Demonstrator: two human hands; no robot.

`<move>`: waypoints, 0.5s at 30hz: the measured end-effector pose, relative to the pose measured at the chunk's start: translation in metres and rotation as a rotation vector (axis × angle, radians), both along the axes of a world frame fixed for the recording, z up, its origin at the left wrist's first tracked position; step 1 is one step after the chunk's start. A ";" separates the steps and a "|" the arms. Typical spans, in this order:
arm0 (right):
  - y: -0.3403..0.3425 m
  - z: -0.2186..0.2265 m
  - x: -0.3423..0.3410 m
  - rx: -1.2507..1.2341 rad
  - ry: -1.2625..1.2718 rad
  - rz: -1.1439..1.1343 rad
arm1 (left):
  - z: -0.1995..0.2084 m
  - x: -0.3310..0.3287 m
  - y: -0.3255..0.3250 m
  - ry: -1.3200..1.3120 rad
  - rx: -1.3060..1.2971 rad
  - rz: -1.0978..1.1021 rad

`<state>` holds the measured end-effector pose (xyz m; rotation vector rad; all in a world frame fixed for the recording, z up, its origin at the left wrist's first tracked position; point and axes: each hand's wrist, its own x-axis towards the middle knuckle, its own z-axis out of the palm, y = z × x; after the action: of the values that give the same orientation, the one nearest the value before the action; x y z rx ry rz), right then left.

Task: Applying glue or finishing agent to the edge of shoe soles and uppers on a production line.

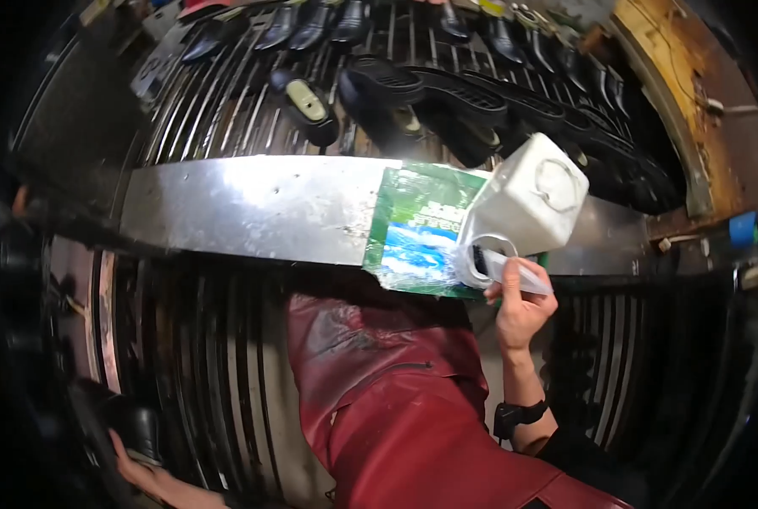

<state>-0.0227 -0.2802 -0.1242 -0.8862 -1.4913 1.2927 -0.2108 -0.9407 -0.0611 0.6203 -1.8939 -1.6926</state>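
Observation:
My right hand [521, 307] is closed around the whitish, translucent handle of a brush-like tool [523, 278]. The tool's dark end sits in the round mouth of a white plastic container [527, 195], which lies tilted on a green and blue printed sheet [417, 225]. Far down at the lower left, my left hand [142, 471] grips a black shoe [133, 428] by its edge; part of that hand is dim and its far fingers are hidden.
A metal bench top [260, 208] runs across in front of me. Behind it, a slatted rack [248, 127] bears several black shoes [392, 76], some with soles up. A wooden board [671, 93] edges the right side. A red apron [387, 382] covers my lap.

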 end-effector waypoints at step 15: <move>0.001 0.015 -0.009 -0.815 0.230 0.052 | -0.066 0.012 0.410 0.331 -0.605 -0.895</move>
<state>-0.0314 -0.2788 -0.1089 -1.1481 -0.7885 2.0135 -0.1987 -0.5307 -0.1275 -0.8009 -2.4002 -1.3765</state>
